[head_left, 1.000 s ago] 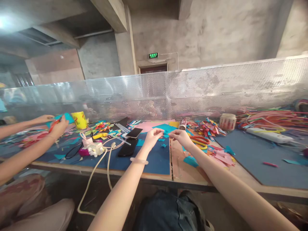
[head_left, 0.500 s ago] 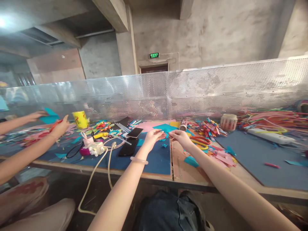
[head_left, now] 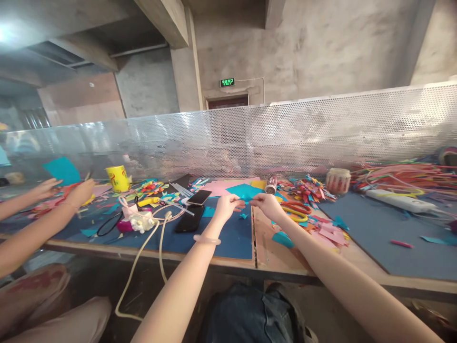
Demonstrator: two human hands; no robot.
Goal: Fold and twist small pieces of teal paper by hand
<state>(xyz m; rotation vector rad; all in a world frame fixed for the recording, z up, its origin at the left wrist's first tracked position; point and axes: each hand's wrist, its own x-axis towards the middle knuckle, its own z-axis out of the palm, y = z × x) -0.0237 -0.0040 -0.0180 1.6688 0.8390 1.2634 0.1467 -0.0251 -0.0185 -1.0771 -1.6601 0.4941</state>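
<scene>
My left hand (head_left: pixel 225 206) and my right hand (head_left: pixel 266 204) meet over the seam of the workbench, both with fingers pinched. Between their fingertips sits a small teal paper piece (head_left: pixel 246 202), too small to make out in detail. A larger teal paper sheet (head_left: pixel 244 191) lies on the bench just behind my hands. Two dark phones (head_left: pixel 198 197) rest left of my left hand. Red and yellow scissors (head_left: pixel 297 210) lie right of my right hand.
A co-worker's hands (head_left: pixel 76 191) at the far left hold a teal sheet (head_left: pixel 63 169) near a yellow cup (head_left: pixel 117 178). A white cable (head_left: pixel 144 244) hangs over the front edge. A perforated metal screen (head_left: pixel 285 128) backs the bench; a power strip (head_left: pixel 400 201) lies at right.
My hands dropped slightly and stayed pinched together on the small teal piece. The co-worker's hands drew leftward and raised the teal sheet.
</scene>
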